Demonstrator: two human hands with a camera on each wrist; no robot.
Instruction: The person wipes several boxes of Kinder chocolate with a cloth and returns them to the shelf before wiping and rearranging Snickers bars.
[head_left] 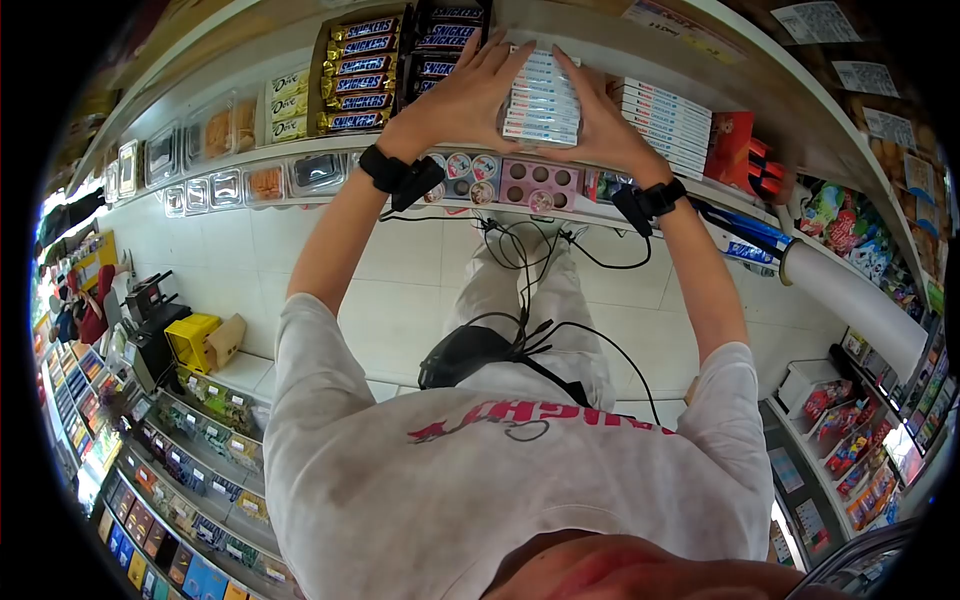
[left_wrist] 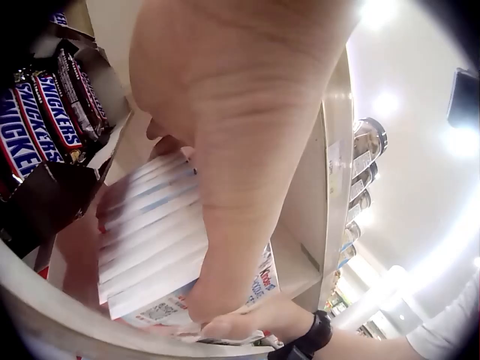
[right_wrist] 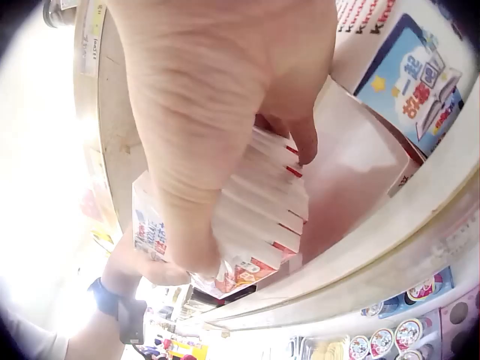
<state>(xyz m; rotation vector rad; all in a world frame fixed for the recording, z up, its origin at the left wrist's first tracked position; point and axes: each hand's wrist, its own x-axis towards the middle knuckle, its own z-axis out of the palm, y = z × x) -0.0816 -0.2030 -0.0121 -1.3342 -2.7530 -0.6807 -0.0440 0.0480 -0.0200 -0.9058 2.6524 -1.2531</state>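
A stack of thin white boxes (head_left: 541, 100) stands on the shelf between both hands. The left hand (head_left: 455, 105) grips its left side, thumb at the near edge and fingers toward the back. On the other side the right hand (head_left: 612, 128) holds it the same way. The left wrist view shows the boxes (left_wrist: 154, 240) slightly fanned beneath the left hand (left_wrist: 232, 135), thumb on the front. In the right wrist view the right hand (right_wrist: 202, 112) curls over the boxes (right_wrist: 259, 206), some fingers hidden behind them.
Snickers boxes (head_left: 362, 75) stand left of the stack, with Dove packs (head_left: 290, 105) beyond. Another white box stack (head_left: 665, 125) and a red box (head_left: 732, 145) are at right. Cups (head_left: 470, 178) line a lower ledge. Cables (head_left: 522, 245) hang between the wrists and waist.
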